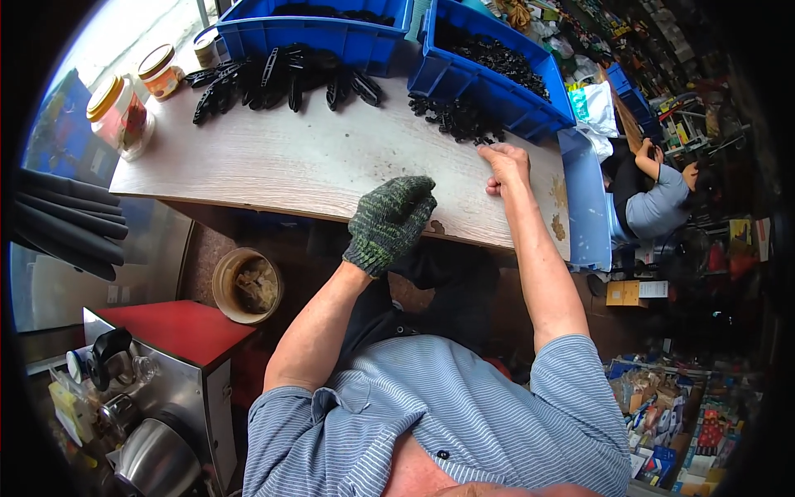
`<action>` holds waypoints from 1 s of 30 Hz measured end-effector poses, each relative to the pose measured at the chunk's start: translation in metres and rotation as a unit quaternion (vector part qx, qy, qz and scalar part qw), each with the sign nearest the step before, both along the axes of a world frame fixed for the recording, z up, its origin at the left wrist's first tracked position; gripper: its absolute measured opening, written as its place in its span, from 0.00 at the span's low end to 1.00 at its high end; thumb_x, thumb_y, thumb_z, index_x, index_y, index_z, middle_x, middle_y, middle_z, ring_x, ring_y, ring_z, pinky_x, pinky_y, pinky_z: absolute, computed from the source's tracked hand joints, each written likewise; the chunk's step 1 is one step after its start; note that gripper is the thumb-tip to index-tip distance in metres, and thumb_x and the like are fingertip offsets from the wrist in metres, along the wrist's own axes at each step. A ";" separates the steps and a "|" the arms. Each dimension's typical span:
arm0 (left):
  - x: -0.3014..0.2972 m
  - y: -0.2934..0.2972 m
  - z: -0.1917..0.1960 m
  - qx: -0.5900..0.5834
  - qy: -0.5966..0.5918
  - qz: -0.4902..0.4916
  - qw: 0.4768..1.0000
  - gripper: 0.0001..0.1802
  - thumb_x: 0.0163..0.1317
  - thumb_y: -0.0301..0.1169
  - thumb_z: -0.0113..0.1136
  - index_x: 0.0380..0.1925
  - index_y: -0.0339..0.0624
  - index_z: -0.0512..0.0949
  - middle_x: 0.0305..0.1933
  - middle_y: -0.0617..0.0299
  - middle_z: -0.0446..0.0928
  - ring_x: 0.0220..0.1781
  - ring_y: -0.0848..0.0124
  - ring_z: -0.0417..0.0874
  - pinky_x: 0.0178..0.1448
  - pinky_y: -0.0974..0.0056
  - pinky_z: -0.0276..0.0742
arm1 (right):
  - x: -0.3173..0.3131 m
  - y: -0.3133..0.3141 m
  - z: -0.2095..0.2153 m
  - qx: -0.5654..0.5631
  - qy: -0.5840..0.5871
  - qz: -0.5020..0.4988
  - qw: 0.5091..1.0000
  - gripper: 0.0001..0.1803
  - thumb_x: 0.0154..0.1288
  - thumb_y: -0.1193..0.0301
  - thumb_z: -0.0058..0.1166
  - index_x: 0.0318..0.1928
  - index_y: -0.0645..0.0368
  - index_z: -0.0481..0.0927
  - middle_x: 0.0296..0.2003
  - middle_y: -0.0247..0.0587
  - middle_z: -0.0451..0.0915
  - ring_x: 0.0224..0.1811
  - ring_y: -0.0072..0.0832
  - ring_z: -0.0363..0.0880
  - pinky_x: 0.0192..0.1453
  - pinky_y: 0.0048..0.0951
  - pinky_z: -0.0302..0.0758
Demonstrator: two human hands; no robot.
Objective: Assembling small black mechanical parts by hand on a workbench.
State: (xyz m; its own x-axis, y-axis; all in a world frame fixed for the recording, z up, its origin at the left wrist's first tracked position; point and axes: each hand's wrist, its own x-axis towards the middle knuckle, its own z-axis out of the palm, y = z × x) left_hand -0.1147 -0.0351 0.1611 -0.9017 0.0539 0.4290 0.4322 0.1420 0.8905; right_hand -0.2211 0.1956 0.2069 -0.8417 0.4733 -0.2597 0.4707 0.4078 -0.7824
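The left hand (pixel 391 222) is wearing a dark green knit glove. It is curling into a loose fist at the near edge of the wooden table (pixel 273 161). I cannot tell if it is holding anything. The right hand (pixel 505 166) is bare and resting on the table, fingers bent, just beside a small pile of black plastic parts (pixel 457 118). I cannot tell if it is pinching one. Far behind the pile, a blue bin (pixel 497 79) is holding more black parts. Long black plastic pieces (pixel 281 79) are lying at the far left, in front of another blue bin (pixel 306 29). Jars with yellow lids (pixel 124 108) are standing at the left edge.
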 end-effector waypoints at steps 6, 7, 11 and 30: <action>0.000 0.000 0.000 -0.011 0.010 0.008 1.000 0.13 0.64 0.25 0.67 0.48 0.38 0.84 0.45 0.51 0.86 0.43 0.65 0.88 0.46 0.63 0.83 | 0.002 -0.004 -0.003 0.085 0.019 0.030 0.996 0.14 0.62 0.64 0.67 0.43 0.61 0.85 0.23 0.36 0.77 0.13 0.19 0.69 0.14 0.27 0.74; -0.001 0.001 -0.001 0.008 -0.006 0.004 1.000 0.13 0.64 0.26 0.67 0.48 0.37 0.83 0.44 0.52 0.86 0.42 0.66 0.88 0.46 0.64 0.83 | 0.002 -0.001 -0.005 0.084 0.018 0.034 0.996 0.14 0.62 0.64 0.66 0.43 0.61 0.85 0.23 0.36 0.77 0.13 0.19 0.69 0.14 0.27 0.74; -0.005 0.001 0.006 0.083 -0.082 -0.022 0.993 0.14 0.67 0.29 0.65 0.50 0.35 0.82 0.40 0.55 0.86 0.40 0.71 0.86 0.44 0.65 0.82 | 0.011 0.007 -0.009 0.012 0.041 0.022 0.999 0.12 0.63 0.65 0.65 0.40 0.61 0.83 0.20 0.35 0.75 0.13 0.19 0.70 0.15 0.27 0.74; -0.047 -0.010 0.012 0.335 -0.339 -0.133 0.869 0.15 0.66 0.30 0.65 0.49 0.35 0.80 0.38 0.57 0.83 0.35 0.69 0.85 0.39 0.66 0.85 | 0.067 -0.054 -0.015 -0.273 0.121 0.267 0.916 0.15 0.62 0.72 0.69 0.45 0.63 0.79 0.18 0.30 0.75 0.14 0.17 0.70 0.21 0.24 0.76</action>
